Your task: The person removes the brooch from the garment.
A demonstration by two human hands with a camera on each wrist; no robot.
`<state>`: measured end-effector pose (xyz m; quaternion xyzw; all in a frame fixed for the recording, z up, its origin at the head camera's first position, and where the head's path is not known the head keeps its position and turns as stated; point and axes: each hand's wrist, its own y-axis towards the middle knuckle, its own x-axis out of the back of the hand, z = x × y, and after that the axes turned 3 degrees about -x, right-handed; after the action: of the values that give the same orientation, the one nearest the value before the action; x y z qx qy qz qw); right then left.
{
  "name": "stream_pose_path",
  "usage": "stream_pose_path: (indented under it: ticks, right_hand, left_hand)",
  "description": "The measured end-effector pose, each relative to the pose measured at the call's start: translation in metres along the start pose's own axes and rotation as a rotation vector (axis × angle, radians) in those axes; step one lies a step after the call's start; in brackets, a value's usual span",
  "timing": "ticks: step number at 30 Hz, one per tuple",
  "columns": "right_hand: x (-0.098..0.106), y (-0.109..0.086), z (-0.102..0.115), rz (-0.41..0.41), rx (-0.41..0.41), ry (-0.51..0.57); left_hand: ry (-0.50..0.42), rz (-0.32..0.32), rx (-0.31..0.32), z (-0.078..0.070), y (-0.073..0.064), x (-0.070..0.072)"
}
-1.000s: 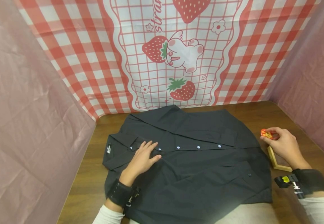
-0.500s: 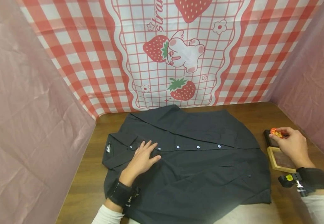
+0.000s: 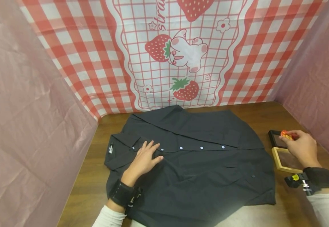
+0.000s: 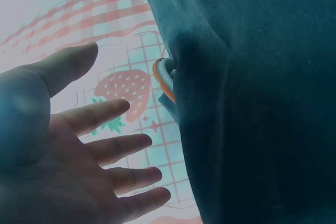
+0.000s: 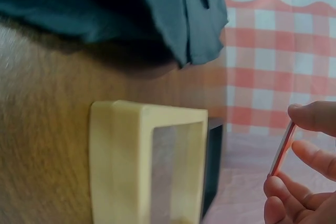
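Observation:
A dark button-up shirt point(image 3: 193, 186) lies spread across the table, its collar to the left and a row of pale buttons running sideways. My left hand point(image 3: 144, 160) rests on it near the collar, fingers straight and spread, holding nothing. At the far right, my right hand point(image 3: 304, 147) pinches a flat, thin red-and-yellow disc point(image 3: 285, 135) between thumb and fingers. The right wrist view catches the disc point(image 5: 282, 149) nearly edge-on. Beneath that hand is a black-rimmed shallow box point(image 3: 273, 139), partly covered by it. A similar box with a pale wooden rim point(image 3: 289, 169) adjoins it on the near side.
Brown wooden table point(image 3: 80, 189) shows around the shirt. A red-and-white checked strawberry cloth point(image 3: 187, 50) hangs at the back. Pink cloth walls point(image 3: 33, 126) enclose both sides. An orange-and-white curved edge point(image 4: 164, 80) peeks out beside dark fabric in the left wrist view.
My right hand has moved right with the disc, off the shirt's edge to over the black-rimmed box, uncovering more of both boxes. The left hand has stayed on the shirt.

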<state>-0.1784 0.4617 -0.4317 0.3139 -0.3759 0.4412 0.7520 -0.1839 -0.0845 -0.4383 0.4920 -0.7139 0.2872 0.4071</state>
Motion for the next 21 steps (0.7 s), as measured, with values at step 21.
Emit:
stream_pose_path:
  ticks: [21]
  right_hand:
    - [-0.011,0.008,-0.02,0.081,-0.086,-0.016]
  left_hand:
    - [0.058,-0.04,-0.01,0.002,-0.001,-0.003]
